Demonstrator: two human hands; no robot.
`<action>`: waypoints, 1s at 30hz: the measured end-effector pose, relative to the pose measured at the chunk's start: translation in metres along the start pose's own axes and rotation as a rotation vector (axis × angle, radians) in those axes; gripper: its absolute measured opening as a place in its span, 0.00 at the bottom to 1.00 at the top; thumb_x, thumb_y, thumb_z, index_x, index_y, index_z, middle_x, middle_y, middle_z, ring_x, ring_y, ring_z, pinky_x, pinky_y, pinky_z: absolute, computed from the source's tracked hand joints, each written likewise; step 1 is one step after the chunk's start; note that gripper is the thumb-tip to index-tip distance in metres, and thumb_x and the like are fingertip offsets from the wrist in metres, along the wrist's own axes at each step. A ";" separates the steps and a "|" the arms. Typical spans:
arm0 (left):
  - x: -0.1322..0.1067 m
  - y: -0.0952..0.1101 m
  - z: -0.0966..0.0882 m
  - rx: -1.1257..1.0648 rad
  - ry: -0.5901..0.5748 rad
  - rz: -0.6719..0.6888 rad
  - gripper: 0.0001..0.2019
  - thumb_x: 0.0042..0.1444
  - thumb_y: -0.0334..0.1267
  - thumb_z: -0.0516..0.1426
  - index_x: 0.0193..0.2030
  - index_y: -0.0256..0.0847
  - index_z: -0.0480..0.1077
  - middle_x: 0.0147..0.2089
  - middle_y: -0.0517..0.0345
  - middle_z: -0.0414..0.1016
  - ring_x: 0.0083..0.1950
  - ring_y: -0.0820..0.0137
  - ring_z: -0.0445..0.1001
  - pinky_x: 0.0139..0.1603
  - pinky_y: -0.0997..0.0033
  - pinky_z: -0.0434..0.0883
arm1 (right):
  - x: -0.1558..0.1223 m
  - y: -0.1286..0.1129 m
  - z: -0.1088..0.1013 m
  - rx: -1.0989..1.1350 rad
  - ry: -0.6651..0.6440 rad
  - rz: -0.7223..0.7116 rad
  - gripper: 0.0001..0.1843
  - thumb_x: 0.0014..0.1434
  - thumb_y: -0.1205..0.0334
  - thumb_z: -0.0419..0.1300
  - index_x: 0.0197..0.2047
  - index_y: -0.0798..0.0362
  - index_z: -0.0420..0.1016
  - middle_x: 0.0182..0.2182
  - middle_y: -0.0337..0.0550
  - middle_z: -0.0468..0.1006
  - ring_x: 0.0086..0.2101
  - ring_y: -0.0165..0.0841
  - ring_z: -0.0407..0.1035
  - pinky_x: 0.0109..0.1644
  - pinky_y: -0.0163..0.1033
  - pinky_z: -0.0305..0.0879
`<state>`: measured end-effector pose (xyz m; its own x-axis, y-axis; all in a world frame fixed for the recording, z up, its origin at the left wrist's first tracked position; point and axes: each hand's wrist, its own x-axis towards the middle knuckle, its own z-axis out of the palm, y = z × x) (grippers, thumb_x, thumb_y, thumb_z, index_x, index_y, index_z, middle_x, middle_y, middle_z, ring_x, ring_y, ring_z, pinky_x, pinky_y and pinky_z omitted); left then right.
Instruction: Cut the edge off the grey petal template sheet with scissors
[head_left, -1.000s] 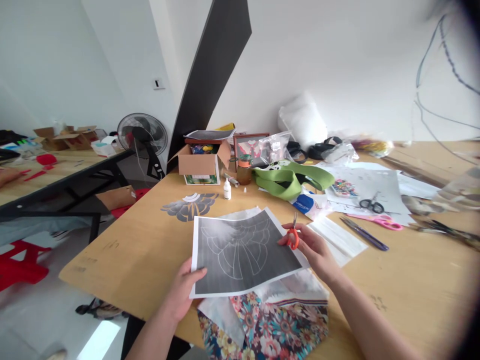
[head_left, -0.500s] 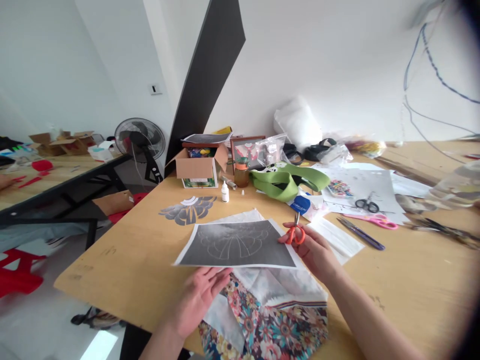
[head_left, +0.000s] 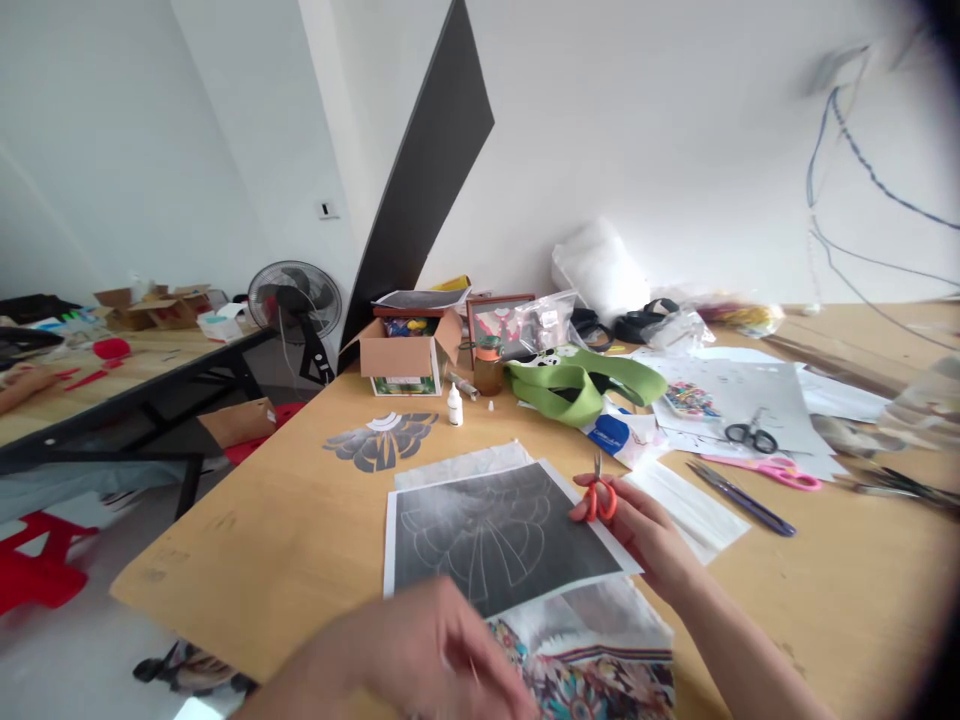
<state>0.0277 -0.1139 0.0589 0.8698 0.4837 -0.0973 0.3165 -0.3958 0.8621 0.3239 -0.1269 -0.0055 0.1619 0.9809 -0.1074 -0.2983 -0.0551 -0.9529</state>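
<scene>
My right hand [head_left: 651,525] grips small orange-handled scissors [head_left: 600,500], blades pointing up. Its fingers lie at the right edge of a dark printed sheet [head_left: 480,540] that bears a pale petal-like line drawing; whether they pinch the sheet I cannot tell. In front of the sheet's near edge is my left hand [head_left: 420,650], smeared by motion, with its fingers bent downward. Floral fabric [head_left: 585,690] with a striped band shows below the sheet, partly hidden by the left hand. A cut-out grey petal shape [head_left: 382,440] lies farther back on the left.
On the wooden table [head_left: 225,560] are a white dropper bottle [head_left: 454,406], an open cardboard box [head_left: 405,350] and a green strap [head_left: 562,385]. To the right lie a purple craft knife [head_left: 742,497], pink scissors [head_left: 780,470] and black scissors [head_left: 752,433]. A fan [head_left: 295,300] stands behind.
My left hand has come off the sheet's near edge and moved toward me, its fingers now bent. The sheet has tilted flatter, showing more of its drawing. My right hand keeps the scissors.
</scene>
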 end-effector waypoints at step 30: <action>0.280 -0.176 -0.174 0.131 0.795 -0.511 0.16 0.62 0.42 0.58 0.55 0.39 0.68 0.55 0.49 0.70 0.51 0.61 0.73 0.49 0.54 0.74 | 0.005 -0.004 -0.002 -0.397 0.003 -0.065 0.29 0.56 0.35 0.56 0.44 0.52 0.72 0.29 0.47 0.81 0.34 0.42 0.72 0.42 0.46 0.65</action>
<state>0.1495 0.2273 -0.0334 0.1175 0.9923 -0.0386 0.6686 -0.0503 0.7419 0.3281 -0.1222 -0.0029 0.1718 0.9842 -0.0433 0.0987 -0.0610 -0.9932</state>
